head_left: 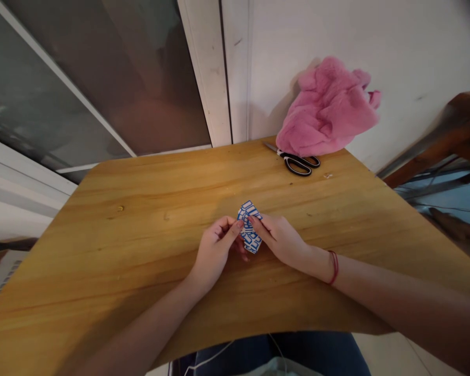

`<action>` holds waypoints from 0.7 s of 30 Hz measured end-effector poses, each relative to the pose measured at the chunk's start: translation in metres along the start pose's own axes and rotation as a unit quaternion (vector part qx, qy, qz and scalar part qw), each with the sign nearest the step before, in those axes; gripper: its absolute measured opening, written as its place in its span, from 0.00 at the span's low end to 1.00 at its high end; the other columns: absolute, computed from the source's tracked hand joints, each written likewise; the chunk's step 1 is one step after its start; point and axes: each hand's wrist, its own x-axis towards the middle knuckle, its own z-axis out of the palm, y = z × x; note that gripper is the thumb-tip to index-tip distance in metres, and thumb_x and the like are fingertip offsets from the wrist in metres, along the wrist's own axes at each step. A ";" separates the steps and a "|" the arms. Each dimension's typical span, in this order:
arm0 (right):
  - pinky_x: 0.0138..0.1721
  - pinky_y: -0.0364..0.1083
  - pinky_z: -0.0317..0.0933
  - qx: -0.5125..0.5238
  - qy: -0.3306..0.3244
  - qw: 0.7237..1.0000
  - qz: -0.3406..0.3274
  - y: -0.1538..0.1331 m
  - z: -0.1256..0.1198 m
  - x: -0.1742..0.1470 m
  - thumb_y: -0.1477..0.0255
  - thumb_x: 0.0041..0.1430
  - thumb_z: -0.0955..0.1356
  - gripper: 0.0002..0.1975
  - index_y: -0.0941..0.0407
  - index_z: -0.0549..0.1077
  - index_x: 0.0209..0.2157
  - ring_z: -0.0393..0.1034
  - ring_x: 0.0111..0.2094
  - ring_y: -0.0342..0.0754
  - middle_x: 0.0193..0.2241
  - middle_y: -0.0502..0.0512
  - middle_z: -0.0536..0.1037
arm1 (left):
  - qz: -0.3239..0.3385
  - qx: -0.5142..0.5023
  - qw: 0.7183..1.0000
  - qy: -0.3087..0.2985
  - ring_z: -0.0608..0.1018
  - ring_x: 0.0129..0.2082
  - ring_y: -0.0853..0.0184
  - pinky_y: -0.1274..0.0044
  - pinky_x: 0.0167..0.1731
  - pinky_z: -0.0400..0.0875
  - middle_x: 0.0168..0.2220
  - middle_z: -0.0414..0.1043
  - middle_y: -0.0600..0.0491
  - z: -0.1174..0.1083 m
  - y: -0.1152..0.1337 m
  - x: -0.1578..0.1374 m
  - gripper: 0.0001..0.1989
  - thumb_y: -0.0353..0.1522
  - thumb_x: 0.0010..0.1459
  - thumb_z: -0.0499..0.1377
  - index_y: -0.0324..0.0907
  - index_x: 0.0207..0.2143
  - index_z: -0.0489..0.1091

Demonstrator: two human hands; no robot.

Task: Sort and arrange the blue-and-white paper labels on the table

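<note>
Both hands meet over the middle of the wooden table [172,188]. Between them is a small, flat, card-like white piece with bold blue print [253,243], held at a tilt. My left hand [215,249] pinches its left edge, thumb on top, with the other fingers partly hidden behind and below it. My right hand [284,239] grips the upper right side, its thumb pressed on the printed face. Whether this is one piece or several overlapping ones I cannot tell.
Black-handled scissors [298,166] lie at the back right, blades pointing left. Behind and partly over them, a heap of pink fluffy cloth [329,112] rests against the white wall. A tiny yellowish object [120,208] sits at the left. A glass door [141,68] borders the table's back left.
</note>
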 end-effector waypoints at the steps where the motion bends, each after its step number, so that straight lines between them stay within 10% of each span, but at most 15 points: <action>1: 0.24 0.40 0.50 0.001 -0.003 1.000 0.002 0.000 0.000 0.000 0.65 0.65 0.54 0.18 0.58 0.63 0.25 0.60 0.21 0.40 0.20 0.50 0.68 | 0.000 0.001 1.000 0.004 0.70 0.16 0.74 0.79 0.15 0.72 0.19 0.66 0.58 0.000 -0.001 0.000 0.13 0.38 0.54 0.58 0.38 0.24 0.64; 21: 0.23 0.40 0.49 0.008 -0.015 1.000 0.003 -0.002 -0.001 0.001 0.66 0.66 0.54 0.18 0.58 0.63 0.25 0.60 0.20 0.39 0.20 0.50 0.69 | 0.016 0.030 0.999 0.016 0.68 0.17 0.75 0.81 0.14 0.69 0.20 0.64 0.59 -0.001 0.000 -0.002 0.13 0.39 0.55 0.57 0.39 0.25 0.64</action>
